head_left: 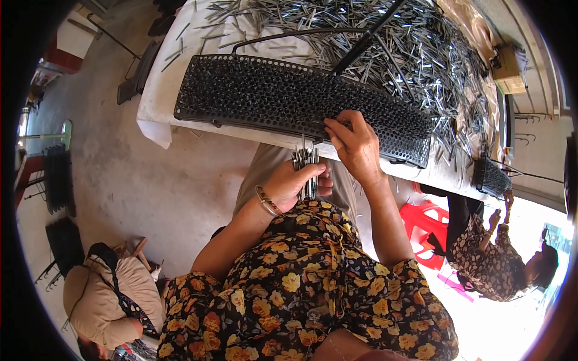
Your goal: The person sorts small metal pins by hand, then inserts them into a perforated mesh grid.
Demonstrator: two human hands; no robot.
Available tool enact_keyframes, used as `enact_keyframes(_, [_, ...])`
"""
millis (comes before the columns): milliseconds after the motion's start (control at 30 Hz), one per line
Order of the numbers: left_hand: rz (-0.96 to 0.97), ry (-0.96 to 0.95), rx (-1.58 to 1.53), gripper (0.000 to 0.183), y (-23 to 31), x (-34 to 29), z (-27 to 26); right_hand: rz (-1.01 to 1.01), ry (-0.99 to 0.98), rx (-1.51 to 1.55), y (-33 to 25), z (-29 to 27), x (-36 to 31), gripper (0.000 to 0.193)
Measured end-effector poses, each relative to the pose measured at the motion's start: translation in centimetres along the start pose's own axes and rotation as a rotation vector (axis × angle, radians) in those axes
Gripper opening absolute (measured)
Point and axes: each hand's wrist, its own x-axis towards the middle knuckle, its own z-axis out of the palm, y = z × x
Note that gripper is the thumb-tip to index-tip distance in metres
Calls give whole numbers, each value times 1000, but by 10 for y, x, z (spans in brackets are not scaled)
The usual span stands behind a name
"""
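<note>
My left hand is closed round an upright bundle of thin metal strips, held in front of my waist just below the table edge. In front of me a long black perforated rack lies tilted along the table's near edge, its round holes set in rows. Thumb and fingers of my right hand are pinched together over the rack's near edge, right of its middle. Whatever sits between those fingertips is too small to make out.
Loose metal strips are heaped over the white-covered table. A black bar rises behind the rack. At right a person works at another rack near a red plastic stool. Another person sits at lower left.
</note>
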Motion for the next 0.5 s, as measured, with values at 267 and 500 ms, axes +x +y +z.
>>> enact_keyframes(267, [-51, 4, 24, 16, 0, 0, -2, -29, 73, 20, -1, -4, 8, 14])
enact_keyframes(500, [8, -20, 83, 16, -3, 1, -4, 60, -37, 12, -3, 4, 8, 14])
